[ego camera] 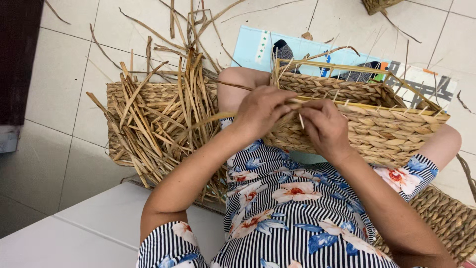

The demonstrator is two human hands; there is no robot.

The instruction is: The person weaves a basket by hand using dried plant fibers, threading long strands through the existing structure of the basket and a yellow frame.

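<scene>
Woven basket (377,124) on lap, both hands at rim

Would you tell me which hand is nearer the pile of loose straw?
Left. The left hand works at the basket rim beside the straw pile; the right hand is farther along the rim.

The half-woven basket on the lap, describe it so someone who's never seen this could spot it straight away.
Start at the striped floral dress at the bottom of the head view; the rectangular straw basket rests on the knees just above it, with the left hand and right hand at its near rim. Unlike the flat basket on the floor heaped with loose dried strands, this one has thin upright stakes poking from an unfinished top edge.
</scene>
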